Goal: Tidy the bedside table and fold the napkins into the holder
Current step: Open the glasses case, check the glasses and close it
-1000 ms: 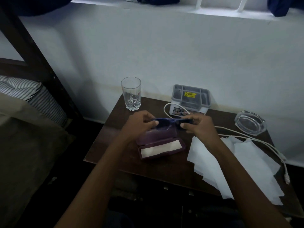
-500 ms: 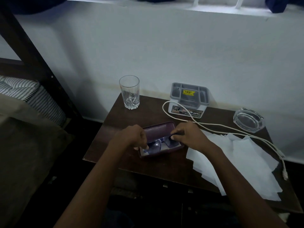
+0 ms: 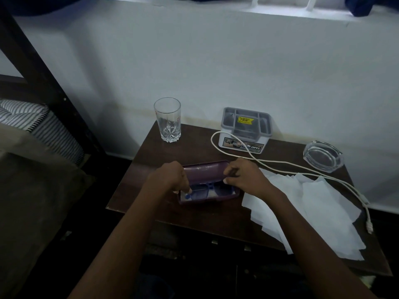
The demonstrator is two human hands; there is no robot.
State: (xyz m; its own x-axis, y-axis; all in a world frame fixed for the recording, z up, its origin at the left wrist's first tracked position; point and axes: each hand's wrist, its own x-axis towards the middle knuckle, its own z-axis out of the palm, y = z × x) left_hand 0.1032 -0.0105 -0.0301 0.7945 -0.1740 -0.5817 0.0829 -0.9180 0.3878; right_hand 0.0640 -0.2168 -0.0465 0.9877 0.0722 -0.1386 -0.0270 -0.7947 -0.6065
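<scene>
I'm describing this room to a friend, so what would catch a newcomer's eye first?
Centrally, the left hand and right hand hold blue glasses inside an open purple case. Right of them, loose white napkins sprawl to the table edge, a white cable along their far edge. A clear glass and the grey holder stand by the wall.

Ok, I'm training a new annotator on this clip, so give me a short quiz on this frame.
1. True or false: the glasses lie in the open case.
2. What stands at the table's back left corner? A glass B ashtray C holder
3. Where do the napkins lie?
Key: 1 true; 2 A; 3 loose on the table, right of the case.
</scene>
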